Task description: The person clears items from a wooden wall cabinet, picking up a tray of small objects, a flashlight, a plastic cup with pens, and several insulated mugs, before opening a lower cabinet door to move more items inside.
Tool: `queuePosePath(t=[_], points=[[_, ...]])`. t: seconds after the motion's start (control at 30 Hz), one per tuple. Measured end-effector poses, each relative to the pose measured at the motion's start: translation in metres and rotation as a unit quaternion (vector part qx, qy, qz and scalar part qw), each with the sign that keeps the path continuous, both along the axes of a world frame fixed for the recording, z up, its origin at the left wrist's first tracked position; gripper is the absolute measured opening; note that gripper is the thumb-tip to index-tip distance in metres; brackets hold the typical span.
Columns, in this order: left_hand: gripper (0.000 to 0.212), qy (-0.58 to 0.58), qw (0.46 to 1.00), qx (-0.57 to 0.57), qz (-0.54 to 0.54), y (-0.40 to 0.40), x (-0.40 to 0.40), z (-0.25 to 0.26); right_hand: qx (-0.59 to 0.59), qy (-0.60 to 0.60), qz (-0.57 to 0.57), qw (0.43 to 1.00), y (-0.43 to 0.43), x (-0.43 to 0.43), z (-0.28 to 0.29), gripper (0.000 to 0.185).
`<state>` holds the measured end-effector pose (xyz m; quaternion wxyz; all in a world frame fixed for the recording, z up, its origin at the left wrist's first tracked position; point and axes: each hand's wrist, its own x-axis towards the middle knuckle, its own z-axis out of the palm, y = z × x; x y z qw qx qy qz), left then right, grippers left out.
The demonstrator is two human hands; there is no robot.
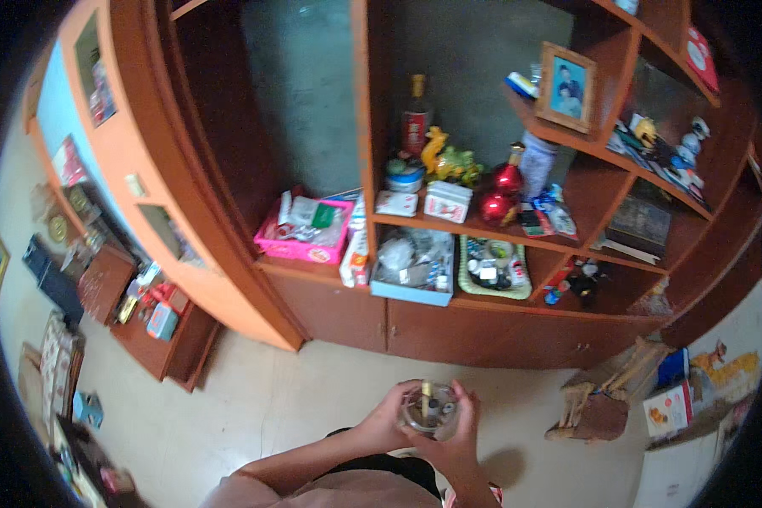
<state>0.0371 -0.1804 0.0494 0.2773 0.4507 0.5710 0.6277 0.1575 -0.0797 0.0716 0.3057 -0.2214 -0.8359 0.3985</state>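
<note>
Between my two hands is a round clear container [413, 416], held in front of my body above the floor. Its top faces up, and several small objects sit inside. One of them is a pale yellow stick-like piece [426, 399] that leans against the rim; what the others are is too blurred to tell. My left hand [387, 413] wraps the container's left side. Fingers and thumb of my right hand [460, 424] close around its right side.
Ahead stands a brown wooden display cabinet [336, 311]. Its shelves carry a pink basket [301, 251], a light blue box [413, 295], a pale woven basket [494, 291], a glass bottle [414, 124] and a framed photo [546, 114]. A wooden stool [600, 416] stands at right, a wooden table [146, 340] at left.
</note>
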Motion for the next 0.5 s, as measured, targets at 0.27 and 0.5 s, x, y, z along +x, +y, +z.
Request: queuePosePath(t=[0.27, 0.5], points=[[0.082, -0.054, 0.994, -0.077, -0.052, 0.054, -0.063, 0.009, 0.0, 0.004, 0.053, 0.999, 0.056, -0.04, 0.014, 0.102], [0.093, 0.095, 0.99, -0.085, -0.057, 0.101, -0.14, 0.018, -0.049, 0.032, -0.06, 0.996, 0.096, -0.052, -0.013, 0.064]])
